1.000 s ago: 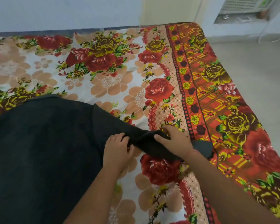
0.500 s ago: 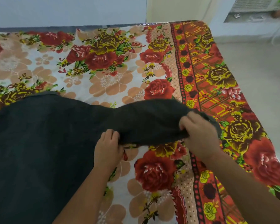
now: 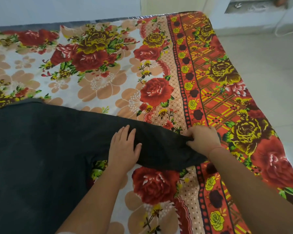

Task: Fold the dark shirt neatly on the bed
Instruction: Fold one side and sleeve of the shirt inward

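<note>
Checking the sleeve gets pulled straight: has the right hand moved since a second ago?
Yes. The right hand, gripping the sleeve, has shifted right: from left of the dark-dotted stripe to on top of it.

The dark shirt runs off left and bottom edges; right hand covers its sleeve end.

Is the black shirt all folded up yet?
No, spread. The dark shirt lies flat on the bed, sleeve stretched sideways under the left hand.
</note>
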